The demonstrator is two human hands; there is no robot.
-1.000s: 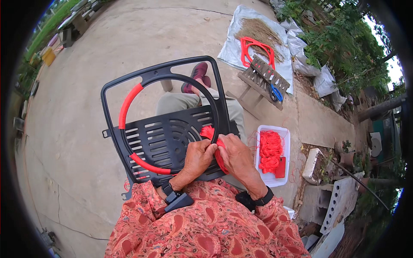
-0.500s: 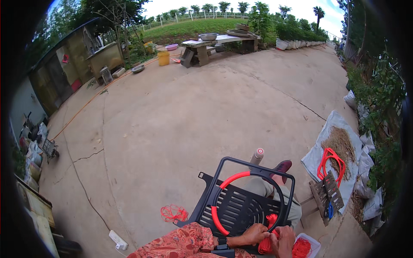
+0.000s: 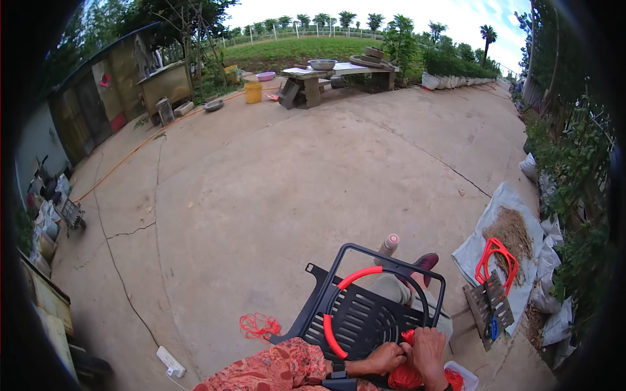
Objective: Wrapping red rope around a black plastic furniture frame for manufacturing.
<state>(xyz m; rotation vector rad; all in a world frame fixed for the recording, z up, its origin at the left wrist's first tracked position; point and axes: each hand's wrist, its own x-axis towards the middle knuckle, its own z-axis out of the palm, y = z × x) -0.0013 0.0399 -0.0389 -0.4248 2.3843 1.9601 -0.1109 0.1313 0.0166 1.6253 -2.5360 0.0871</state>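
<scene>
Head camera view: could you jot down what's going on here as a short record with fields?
Setting: outdoor concrete yard
Left hand: on the red cord, against the black plastic frame
Right hand: gripping the same red cord
Frame detail: ring partly wrapped in red
Ground nearby: loose red cord, white power strip

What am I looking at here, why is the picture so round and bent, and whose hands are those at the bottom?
This is one view from a wide fisheye camera worn on a person's head, so straight edges curve toward the rim. There is no machine, just two bare hands. The left hand and right hand meet at a bundle of red cord, over a black slatted plastic chair back with a partly red-wrapped ring. Which hand has the grip on the cord is unclear. On the concrete yard lie a loose red cord tangle and a white power strip; a red hoop rests on a grey sheet.
</scene>
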